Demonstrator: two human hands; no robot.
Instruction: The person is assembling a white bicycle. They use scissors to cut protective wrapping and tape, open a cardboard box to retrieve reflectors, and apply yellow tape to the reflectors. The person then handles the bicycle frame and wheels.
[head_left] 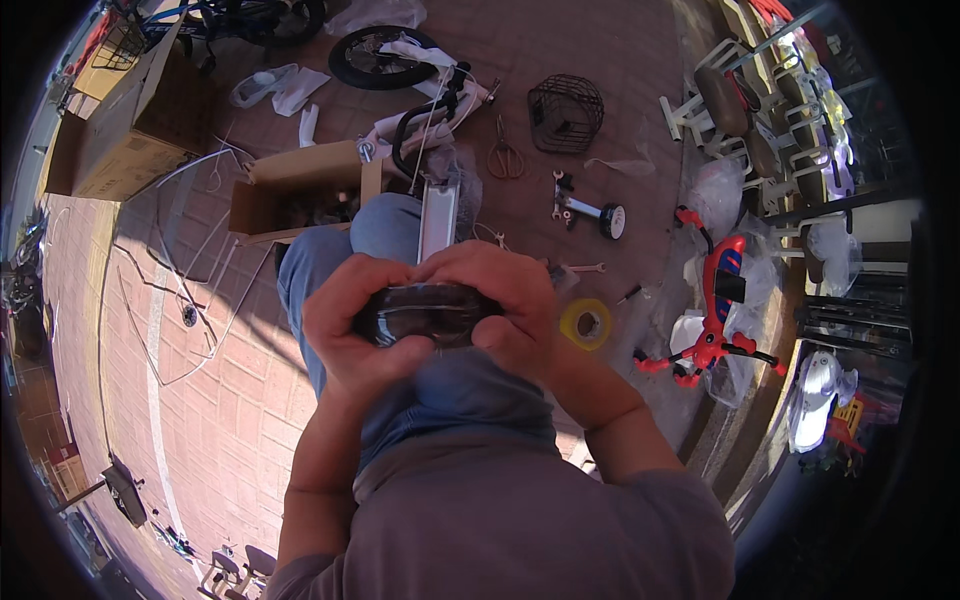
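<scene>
In front of my lap, both hands grip a black rounded object with a glossy surface; its exact kind does not show. My left hand is wrapped around its left end, with the thumb along the near side. Around the right end curls my right hand, its thumb on the near side too. Just beyond the hands, a long pale bar runs away from me beside my knee. At its far end, a small pale bicycle frame with black handlebars lies on the paving.
An open cardboard box stands left of my knees, a larger carton beyond it. To the right lie yellow tape, scissors, a small wheel, a wire basket and a red ride-on toy. A bicycle wheel lies far ahead.
</scene>
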